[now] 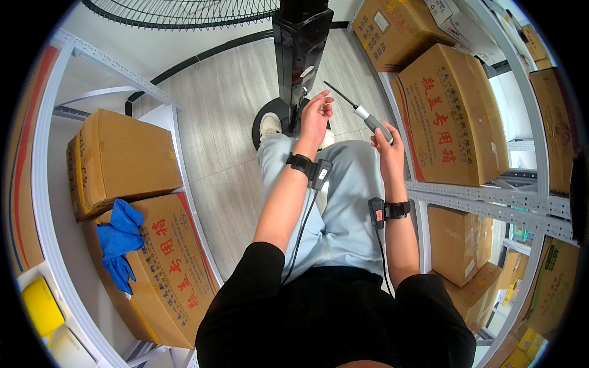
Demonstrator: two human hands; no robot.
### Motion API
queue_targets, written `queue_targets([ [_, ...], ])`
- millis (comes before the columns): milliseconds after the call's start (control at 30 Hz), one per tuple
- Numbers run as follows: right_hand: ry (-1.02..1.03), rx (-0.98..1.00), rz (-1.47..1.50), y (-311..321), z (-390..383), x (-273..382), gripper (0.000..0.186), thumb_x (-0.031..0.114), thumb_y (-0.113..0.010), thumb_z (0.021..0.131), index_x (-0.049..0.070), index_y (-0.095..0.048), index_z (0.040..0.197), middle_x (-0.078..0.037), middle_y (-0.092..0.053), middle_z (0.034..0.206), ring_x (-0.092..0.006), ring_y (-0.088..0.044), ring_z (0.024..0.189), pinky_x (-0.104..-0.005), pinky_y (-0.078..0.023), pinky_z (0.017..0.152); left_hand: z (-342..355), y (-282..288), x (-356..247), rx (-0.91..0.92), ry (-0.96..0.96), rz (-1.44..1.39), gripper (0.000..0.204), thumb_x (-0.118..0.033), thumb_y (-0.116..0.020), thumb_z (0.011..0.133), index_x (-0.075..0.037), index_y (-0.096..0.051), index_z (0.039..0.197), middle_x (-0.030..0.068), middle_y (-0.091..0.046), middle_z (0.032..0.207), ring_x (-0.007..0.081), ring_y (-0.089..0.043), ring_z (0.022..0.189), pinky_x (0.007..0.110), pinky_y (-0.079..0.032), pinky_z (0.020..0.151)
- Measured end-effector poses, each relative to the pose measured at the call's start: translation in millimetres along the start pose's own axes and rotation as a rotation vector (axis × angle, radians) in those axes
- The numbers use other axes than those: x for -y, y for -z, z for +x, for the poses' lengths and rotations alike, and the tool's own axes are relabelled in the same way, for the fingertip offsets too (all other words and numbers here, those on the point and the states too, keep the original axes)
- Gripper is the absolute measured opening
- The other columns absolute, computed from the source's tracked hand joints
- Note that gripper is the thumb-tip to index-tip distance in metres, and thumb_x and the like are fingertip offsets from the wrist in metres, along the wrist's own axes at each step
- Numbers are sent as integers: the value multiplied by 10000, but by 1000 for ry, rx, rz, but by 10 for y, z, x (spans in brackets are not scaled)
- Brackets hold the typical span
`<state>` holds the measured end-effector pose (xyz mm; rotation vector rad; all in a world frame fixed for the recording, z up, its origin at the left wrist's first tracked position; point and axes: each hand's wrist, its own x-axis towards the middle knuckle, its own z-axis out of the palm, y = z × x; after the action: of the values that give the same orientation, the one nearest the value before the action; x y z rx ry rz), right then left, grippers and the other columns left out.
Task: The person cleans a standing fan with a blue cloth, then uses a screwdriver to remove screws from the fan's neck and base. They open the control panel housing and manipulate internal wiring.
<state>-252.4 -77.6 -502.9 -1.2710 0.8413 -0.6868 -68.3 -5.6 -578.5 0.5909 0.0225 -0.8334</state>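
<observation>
My right hand (389, 146) grips a screwdriver (371, 121) by its grey and white handle. The dark shaft points up and left, its tip beside a black post (299, 55) and touching nothing I can make out. Close to the lower part of that post is my left hand (316, 115), its fingers curled together. Something small may sit between the fingertips, but it is too small to name. The post stands on a round black base (260, 136) on the floor, between my feet. A black wire fan grille (184, 17) shows at the top left.
Cardboard boxes fill the metal shelves on both sides, with one large box (451, 116) close to my right hand. A blue cloth (121, 239) hangs over a left box (162, 270). Black wrist straps with cables run down both forearms. A black hose-like line (202, 56) curves behind the post.
</observation>
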Motion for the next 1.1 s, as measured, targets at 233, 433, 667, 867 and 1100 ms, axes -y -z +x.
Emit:
queue_targets([
  [233,-96,53,-143,72,-173,-139,387,204,-684,861,23,-547,1175,-37,-611,832,-96,-559,713,-236,-451,675,-40,162,-26,-99,-30,112,323,-284,-502,975,16,-623,967,54,-577,847,95,-488,705,231,-418,609],
  [433,-164,74,-237,-48,-200,-269,391,223,-689,857,23,-560,1167,-53,-631,854,-107,-594,731,-242,-480,681,-26,452,-63,-344,-33,141,220,-179,-492,960,-9,-617,896,18,-564,736,73,-471,597,206,-390,522],
  [667,-172,74,-65,-206,-121,-504,409,231,-692,855,-20,-548,1144,-69,-637,831,-116,-609,694,-244,-500,641,28,588,-203,-540,-17,90,112,-78,-494,886,-15,-583,909,65,-604,758,130,-542,610,246,-423,531],
  [867,-238,89,-77,-334,-93,-611,453,247,-677,868,-23,-519,1195,-62,-630,877,-114,-608,738,-233,-488,661,2,557,-243,-542,15,34,93,-84,-518,867,-17,-579,886,62,-600,753,129,-546,615,246,-437,537],
  [1100,-265,92,-5,-440,-85,-714,478,255,-672,875,-30,-491,1213,-63,-629,895,-116,-613,740,-224,-484,629,24,567,-224,-464,2,85,75,-68,-563,874,-18,-600,916,51,-597,755,119,-545,615,243,-442,525],
])
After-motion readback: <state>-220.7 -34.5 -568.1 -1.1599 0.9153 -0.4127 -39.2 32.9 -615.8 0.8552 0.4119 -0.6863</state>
